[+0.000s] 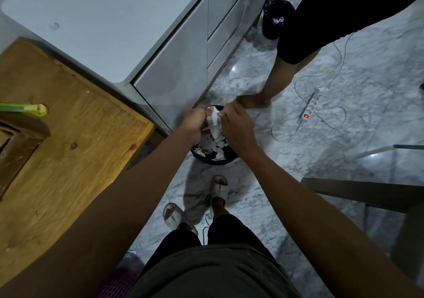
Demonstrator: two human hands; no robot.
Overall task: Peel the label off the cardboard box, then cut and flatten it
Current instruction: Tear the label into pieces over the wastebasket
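Note:
Both my hands are stretched out over a dark waste bin (207, 157) on the floor. My left hand (195, 123) and my right hand (236, 125) pinch a crumpled white piece of label paper (213, 123) between them, above the bin. Several white paper scraps (215, 148) lie inside the bin. A corner of the brown cardboard box (13, 144) shows at the left edge on the wooden table (80, 137). A green utility knife (25, 109) lies on the table beside the box.
A grey cabinet (183, 68) with drawers stands behind the bin. Another person's bare leg (275, 84) stands just beyond the bin. A white power strip (309, 107) and its cables lie on the marble floor at right. A dark frame (358, 192) is at right.

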